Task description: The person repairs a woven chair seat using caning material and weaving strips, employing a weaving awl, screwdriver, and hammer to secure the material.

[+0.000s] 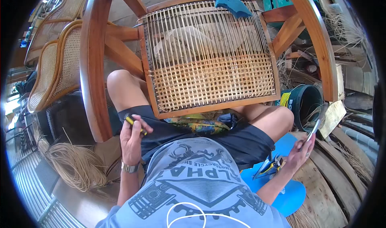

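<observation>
A wooden chair frame (93, 67) stands tipped over my lap, its seat panel strung with cane strands (181, 25) and woven into a square mesh (213, 81) on the near half. My left hand (132, 141), a watch on its wrist, is closed around a short black-and-yellow tool handle (130, 120) left of the seat. Off to the right, my right hand (299, 153) grips a slim, flat, silvery object (320, 119) seen nearly edge-on; I cannot tell its kind. A blue sponge-like piece (233, 5) lies on the seat's far right corner.
Coiled cane strands (76, 165) lie on the floor at left, below other cane-backed chairs (60, 63). At right stand a dark green bucket (307, 103) and wooden boards (321, 183). Beside my right forearm, a blue plastic surface (291, 198) bears several hand tools (270, 167).
</observation>
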Tool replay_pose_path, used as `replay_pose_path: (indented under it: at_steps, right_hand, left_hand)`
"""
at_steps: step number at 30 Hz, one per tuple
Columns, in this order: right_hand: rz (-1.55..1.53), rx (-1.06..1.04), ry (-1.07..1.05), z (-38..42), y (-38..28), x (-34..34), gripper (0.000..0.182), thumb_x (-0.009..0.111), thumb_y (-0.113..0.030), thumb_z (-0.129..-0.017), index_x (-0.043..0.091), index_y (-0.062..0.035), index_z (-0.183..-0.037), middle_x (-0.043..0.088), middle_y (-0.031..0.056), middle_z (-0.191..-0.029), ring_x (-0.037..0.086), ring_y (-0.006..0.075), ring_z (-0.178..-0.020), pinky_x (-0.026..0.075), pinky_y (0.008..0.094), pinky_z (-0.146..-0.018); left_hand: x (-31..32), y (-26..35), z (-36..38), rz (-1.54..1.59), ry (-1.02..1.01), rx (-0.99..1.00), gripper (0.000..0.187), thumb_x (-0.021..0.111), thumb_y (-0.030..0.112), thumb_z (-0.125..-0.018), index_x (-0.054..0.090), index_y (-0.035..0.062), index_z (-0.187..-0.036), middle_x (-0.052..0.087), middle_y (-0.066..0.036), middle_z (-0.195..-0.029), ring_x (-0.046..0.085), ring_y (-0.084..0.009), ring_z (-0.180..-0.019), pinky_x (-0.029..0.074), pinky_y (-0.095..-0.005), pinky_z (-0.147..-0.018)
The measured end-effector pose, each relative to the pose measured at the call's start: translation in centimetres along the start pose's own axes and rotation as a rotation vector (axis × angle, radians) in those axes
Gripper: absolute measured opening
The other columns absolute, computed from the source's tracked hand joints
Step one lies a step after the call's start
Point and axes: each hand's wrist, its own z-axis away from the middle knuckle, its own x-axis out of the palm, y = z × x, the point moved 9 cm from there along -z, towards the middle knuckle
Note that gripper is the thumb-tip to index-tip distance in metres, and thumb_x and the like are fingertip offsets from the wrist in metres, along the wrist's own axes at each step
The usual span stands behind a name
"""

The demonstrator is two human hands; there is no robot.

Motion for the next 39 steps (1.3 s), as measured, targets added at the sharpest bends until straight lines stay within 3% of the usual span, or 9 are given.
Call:
replay_pose_path:
  at_steps: [5,8,12,14,19,22,26,32,39]
  right_hand:
    - [-0.068,-0.201,0.212,-7.2,-6.1,6.0,0.049,0.059,-0.028,-0.106,0.048,-0.0014,-0.145,0.057,0.0189,-0.127,0.058,0.0202,-0.102,0.049,0.0332,-0.099]
    - [-0.211,-0.241,0.043,-12.5,-8.0,10.1,0.047,0.058,-0.027,-0.106,0.049,-0.0007,-0.143,0.059,0.0215,-0.129,0.059,0.0273,-0.121,0.047,0.0398,-0.107]
    - [-0.19,-0.237,-0.147,-15.0,-9.6,16.4,0.042,0.051,-0.025,-0.108,0.051,-0.0012,-0.143,0.062,0.0181,-0.13,0.061,0.0273,-0.12,0.047,0.0427,-0.107]
    - [-0.203,-0.158,-0.211,-14.5,-9.4,19.3,0.04,0.047,-0.023,-0.11,0.053,-0.0015,-0.143,0.062,0.0156,-0.132,0.061,0.0271,-0.122,0.051,0.0456,-0.104]
    - [-0.287,-0.064,-0.421,-13.1,-8.7,20.3,0.045,0.05,-0.026,-0.108,0.048,-0.0025,-0.146,0.055,0.0125,-0.142,0.06,0.0307,-0.125,0.052,0.0595,-0.101]
    - [-0.395,-0.023,-0.517,-12.9,-9.1,21.2,0.048,0.052,-0.027,-0.107,0.045,-0.0037,-0.148,0.055,0.0131,-0.143,0.059,0.0334,-0.125,0.05,0.063,-0.102]
    - [-0.306,-0.06,-0.568,-12.6,-10.7,23.7,0.05,0.052,-0.022,-0.106,0.041,-0.0067,-0.151,0.052,0.016,-0.147,0.057,0.0367,-0.129,0.051,0.0605,-0.103]
    - [-0.142,-0.04,-0.709,-12.3,-11.6,23.7,0.052,0.05,-0.014,-0.106,0.037,-0.0085,-0.156,0.048,0.0161,-0.152,0.055,0.0373,-0.133,0.052,0.0486,-0.104]
    - [-0.155,-0.075,-0.688,-9.5,-10.7,21.0,0.054,0.052,-0.014,-0.106,0.036,-0.009,-0.157,0.049,0.0158,-0.151,0.057,0.0346,-0.131,0.051,0.0497,-0.106]
  left_hand:
    - [-6.3,-2.7,2.0,0.237,0.241,-0.022,0.021,0.045,0.019,-0.11,0.054,0.0039,-0.12,0.057,-0.004,-0.088,0.051,-0.0086,-0.068,0.045,-0.0263,-0.061]
    - [-11.0,-1.0,2.6,0.455,0.581,0.146,0.026,0.053,0.029,-0.108,0.057,0.0044,-0.115,0.058,-0.003,-0.088,0.047,-0.0099,-0.063,0.041,-0.0255,-0.057]
    - [-11.2,5.8,0.8,0.489,0.561,0.437,0.034,0.053,0.037,-0.108,0.058,0.0044,-0.114,0.059,-0.003,-0.091,0.053,-0.0106,-0.072,0.047,-0.0283,-0.064]
    - [-9.3,10.6,1.4,-0.222,0.755,0.668,0.028,0.054,0.032,-0.108,0.06,0.0054,-0.113,0.061,-0.003,-0.092,0.058,-0.01,-0.083,0.05,-0.0263,-0.071]
    - [-9.0,8.5,-3.7,0.412,0.522,0.501,0.031,0.062,0.037,-0.103,0.062,0.007,-0.108,0.063,-0.001,-0.095,0.062,-0.0128,-0.092,0.053,-0.0281,-0.085]
    - [-7.0,7.4,-5.1,1.118,-0.007,0.364,0.034,0.063,0.04,-0.101,0.062,0.008,-0.11,0.065,-0.005,-0.103,0.066,-0.019,-0.104,0.056,-0.0369,-0.091]
    - [-7.0,8.4,-2.6,0.855,0.231,0.522,0.034,0.066,0.037,-0.1,0.062,0.0061,-0.111,0.066,-0.004,-0.105,0.065,-0.0181,-0.106,0.053,-0.0386,-0.097]
    - [-6.1,9.3,-3.3,0.907,0.269,0.495,0.034,0.064,0.04,-0.101,0.062,0.0071,-0.108,0.064,-0.004,-0.097,0.063,-0.0156,-0.096,0.052,-0.0331,-0.091]
    - [-7.1,9.5,-5.6,0.909,0.173,0.479,0.032,0.063,0.038,-0.102,0.062,0.007,-0.11,0.065,-0.005,-0.1,0.064,-0.0166,-0.096,0.054,-0.0345,-0.089]
